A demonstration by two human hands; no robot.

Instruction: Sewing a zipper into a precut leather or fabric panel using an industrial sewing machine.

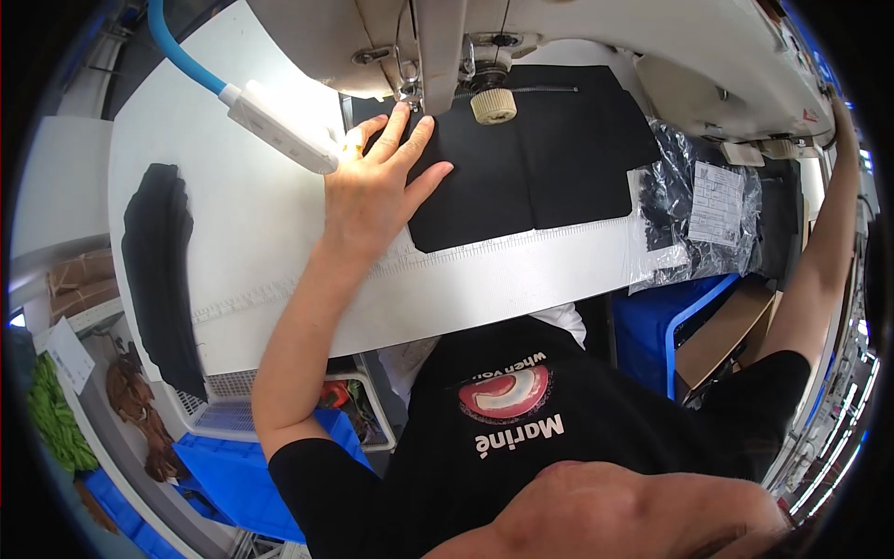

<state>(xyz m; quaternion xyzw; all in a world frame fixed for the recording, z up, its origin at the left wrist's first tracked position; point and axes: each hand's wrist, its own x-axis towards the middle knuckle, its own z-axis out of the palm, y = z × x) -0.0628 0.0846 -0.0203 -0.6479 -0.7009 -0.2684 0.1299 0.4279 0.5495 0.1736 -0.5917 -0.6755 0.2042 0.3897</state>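
A lamp (279, 129) lights the white tabletop (251, 219), with blue crates (244, 473) below and strip lights (825, 473) at right.

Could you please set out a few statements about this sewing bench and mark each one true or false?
1. The left hand touches the flat black fabric piece with its fingers spread. True.
2. The long, bunched black fabric strip lies at the right end of the white tabletop. False: it lies at the left end.
3. The clear plastic package with a white paper label is to the right of the flat black fabric piece. True.
4. The hose on the white, rod-shaped lamp is red. False: the hose is blue.
5. The round, ribbed knob on the sewing machine is cream-coloured. True.
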